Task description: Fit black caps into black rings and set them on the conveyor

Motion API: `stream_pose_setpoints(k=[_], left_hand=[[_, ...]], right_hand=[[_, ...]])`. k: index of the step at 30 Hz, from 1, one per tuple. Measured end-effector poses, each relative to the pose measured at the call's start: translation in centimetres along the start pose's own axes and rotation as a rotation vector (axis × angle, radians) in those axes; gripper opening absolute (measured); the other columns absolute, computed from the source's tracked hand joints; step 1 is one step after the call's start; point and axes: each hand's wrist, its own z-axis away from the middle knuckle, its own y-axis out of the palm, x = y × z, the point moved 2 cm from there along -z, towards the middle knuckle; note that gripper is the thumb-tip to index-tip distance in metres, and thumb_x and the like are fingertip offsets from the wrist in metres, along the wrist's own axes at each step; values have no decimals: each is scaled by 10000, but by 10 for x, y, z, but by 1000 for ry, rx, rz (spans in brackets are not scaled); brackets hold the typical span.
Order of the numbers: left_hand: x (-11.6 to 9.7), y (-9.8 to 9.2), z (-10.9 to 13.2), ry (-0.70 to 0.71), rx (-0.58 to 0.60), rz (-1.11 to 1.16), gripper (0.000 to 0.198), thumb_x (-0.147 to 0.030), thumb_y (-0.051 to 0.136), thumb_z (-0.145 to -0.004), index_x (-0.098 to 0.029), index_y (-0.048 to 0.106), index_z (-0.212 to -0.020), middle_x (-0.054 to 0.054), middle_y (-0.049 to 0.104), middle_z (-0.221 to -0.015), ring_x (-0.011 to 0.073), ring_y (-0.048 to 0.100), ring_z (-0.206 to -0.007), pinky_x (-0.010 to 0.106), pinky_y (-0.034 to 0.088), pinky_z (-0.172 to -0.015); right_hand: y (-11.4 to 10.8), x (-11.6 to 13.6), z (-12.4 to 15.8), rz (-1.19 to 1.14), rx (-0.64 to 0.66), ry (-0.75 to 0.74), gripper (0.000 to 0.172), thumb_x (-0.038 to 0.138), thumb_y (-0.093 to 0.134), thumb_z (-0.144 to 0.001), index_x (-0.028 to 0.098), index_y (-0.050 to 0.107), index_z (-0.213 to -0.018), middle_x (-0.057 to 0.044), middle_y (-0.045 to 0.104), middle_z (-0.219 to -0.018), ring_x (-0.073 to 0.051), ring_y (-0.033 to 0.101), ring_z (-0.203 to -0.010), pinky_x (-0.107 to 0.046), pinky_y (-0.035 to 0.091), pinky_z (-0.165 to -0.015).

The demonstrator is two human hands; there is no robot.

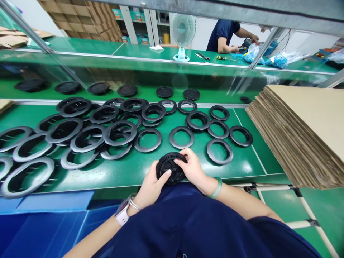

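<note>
Close to my body, over the front edge of the green table, a round black plastic cap (172,167) with cross ribs is held between both hands. My left hand (152,186) grips its left side, thumb lying over the ribbed face. On the upper right rim, my right hand (192,166) pinches it with thumb and index finger. The cap's underside and the fingers behind it are hidden. Just beyond lie loose black rings, the nearest being a flat ring (181,147). Several more black rings (120,133) lie heaped and overlapping to the left.
A tall stack of cardboard sheets (298,143) stands at the right. Behind a clear panel, several black discs (127,90) sit on a green belt. Farther back are a fan (183,30), a screwdriver (221,57) and a co-worker (223,36). A blue bin (51,222) is at lower left.
</note>
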Motion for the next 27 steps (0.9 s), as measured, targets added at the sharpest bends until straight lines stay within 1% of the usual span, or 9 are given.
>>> stream_pose_setpoints(k=[3,8,13,16,18,20,22,24,27], left_hand=[[-2,0,0,-13,-15,20,474,-544,560,-940,-188,485,-1245,78,627,-1197,231,584,-1128,372,459,-1017],[-6,2,-1,-1,-31,6,430,-538,524,-962,-192,506,-1217,65,618,-1175,218,572,-1116,348,455,-1004],[-7,4,0,10,-20,-40,424,-533,530,-961,-183,503,-1200,79,617,-1166,235,577,-1109,369,463,-991],[-16,1,-2,58,121,52,462,-547,488,-980,-195,469,-1278,93,620,-1240,240,582,-1161,380,465,-1036],[-27,-3,-9,137,251,137,481,-540,387,-1017,-216,415,-1372,108,622,-1313,241,601,-1187,388,492,-1031],[-38,-4,-26,252,272,25,486,-499,374,-1031,-242,396,-1443,110,585,-1419,243,573,-1281,413,470,-1096],[-46,-1,-49,412,198,-296,506,-429,485,-1003,-251,439,-1474,91,495,-1538,263,422,-1450,474,347,-1220],[-48,6,-73,562,106,-592,489,-349,532,-970,-221,527,-1442,85,456,-1575,296,278,-1532,545,253,-1263],[-42,17,-95,633,45,-686,372,-279,449,-968,-197,681,-1246,100,628,-1401,307,381,-1484,567,319,-1235]], right_hand=[[-3,1,0,-38,38,32,240,344,691,-758,206,549,-892,-12,641,-890,-183,609,-853,-359,517,-810],[-9,11,7,-35,236,62,431,340,774,-727,199,593,-1091,-31,690,-1057,-199,643,-981,-386,514,-907],[-13,14,11,81,157,88,364,260,771,-714,207,601,-1032,-18,700,-989,-216,658,-941,-408,521,-883],[-26,17,12,-11,187,91,384,283,813,-679,203,617,-1000,-16,702,-979,-219,658,-945,-410,529,-899],[-45,21,13,-181,182,154,420,296,847,-651,200,628,-996,-19,713,-998,-218,666,-974,-403,535,-930],[-70,27,15,-401,182,271,447,306,868,-644,199,646,-1016,-28,724,-1032,-211,679,-992,-384,548,-943],[-99,35,13,-567,210,385,405,344,862,-679,199,677,-1009,-39,731,-1019,-197,698,-937,-362,571,-912],[-129,43,0,-624,220,424,330,406,834,-729,195,706,-947,-51,734,-951,-189,704,-845,-353,592,-859],[-177,56,-56,-474,69,255,321,492,762,-796,185,715,-877,-66,740,-891,-199,704,-805,-366,608,-822]])
